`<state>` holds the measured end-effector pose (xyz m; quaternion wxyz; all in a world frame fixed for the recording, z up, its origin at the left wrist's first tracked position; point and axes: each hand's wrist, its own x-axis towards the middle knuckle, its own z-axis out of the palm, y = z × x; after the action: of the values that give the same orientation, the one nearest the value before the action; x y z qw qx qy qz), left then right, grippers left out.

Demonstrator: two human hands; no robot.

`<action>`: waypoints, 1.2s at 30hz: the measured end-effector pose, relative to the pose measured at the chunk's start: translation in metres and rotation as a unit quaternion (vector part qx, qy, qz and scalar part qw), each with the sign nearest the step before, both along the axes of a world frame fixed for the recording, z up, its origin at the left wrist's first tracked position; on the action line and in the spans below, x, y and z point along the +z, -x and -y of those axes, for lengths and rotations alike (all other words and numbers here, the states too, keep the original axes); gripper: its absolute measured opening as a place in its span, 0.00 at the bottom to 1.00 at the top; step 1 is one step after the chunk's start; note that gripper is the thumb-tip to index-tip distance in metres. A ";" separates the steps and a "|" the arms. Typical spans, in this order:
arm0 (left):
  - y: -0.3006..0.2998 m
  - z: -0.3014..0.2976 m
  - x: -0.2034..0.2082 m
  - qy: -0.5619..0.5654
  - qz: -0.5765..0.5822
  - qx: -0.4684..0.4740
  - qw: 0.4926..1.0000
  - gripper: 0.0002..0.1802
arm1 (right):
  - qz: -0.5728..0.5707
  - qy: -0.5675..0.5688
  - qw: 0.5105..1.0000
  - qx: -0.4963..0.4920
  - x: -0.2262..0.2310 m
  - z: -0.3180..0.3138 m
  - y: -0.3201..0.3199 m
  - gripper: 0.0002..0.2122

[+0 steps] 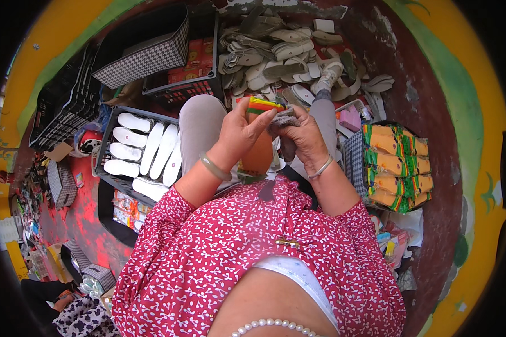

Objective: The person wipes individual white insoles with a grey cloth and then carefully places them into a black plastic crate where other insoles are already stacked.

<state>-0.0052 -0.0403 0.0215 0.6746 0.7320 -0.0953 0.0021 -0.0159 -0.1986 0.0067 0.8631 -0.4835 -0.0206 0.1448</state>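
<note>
My left hand (242, 132) is closed on the edge of a packaged insole (258, 154). The insole is orange-brown, with a red, yellow and green band at the packet's top end, and it hangs down in front of my chest. My right hand (303, 132) is closed around a crumpled grey cloth (284, 120), close against the packet's right side. Part of the packet is hidden behind my fingers and the cloth. To my left, a dark crate (104, 160) holds several white insoles (126, 151). On my right, a checked basket (355, 160) is stacked with similar orange packaged insoles (389, 163).
Ahead lies a big loose pile of grey-white insoles (287, 50). Black crates (183, 89) and a checked bin (146, 59) stand at the far left. Small goods (396, 241) lie by my right side. Another person's hand (63, 302) shows at lower left.
</note>
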 end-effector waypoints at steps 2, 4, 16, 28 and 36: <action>-0.004 -0.004 -0.003 0.022 -0.013 -0.013 1.000 0.12 | 0.015 0.019 0.999 -0.040 0.005 -0.007 0.005 0.12; -0.006 -0.004 -0.005 0.059 -0.012 -0.021 0.998 0.13 | 0.027 0.043 0.997 -0.064 0.009 -0.009 0.006 0.12; -0.005 -0.005 -0.014 0.070 0.042 0.020 0.996 0.11 | -0.045 0.018 0.999 -0.015 0.011 0.003 0.003 0.15; -0.030 -0.038 0.014 0.213 0.011 0.104 0.971 0.11 | -0.051 -0.125 0.991 0.012 -0.003 0.048 -0.001 0.22; -0.023 -0.001 -0.002 0.038 0.086 0.083 0.992 0.12 | -0.051 -0.040 0.996 0.062 -0.004 -0.018 -0.015 0.15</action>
<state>0.0183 -0.0394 0.0198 0.6891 0.7080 -0.0916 0.1243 -0.0006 -0.1804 0.0032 0.8708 -0.4387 -0.0126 0.2214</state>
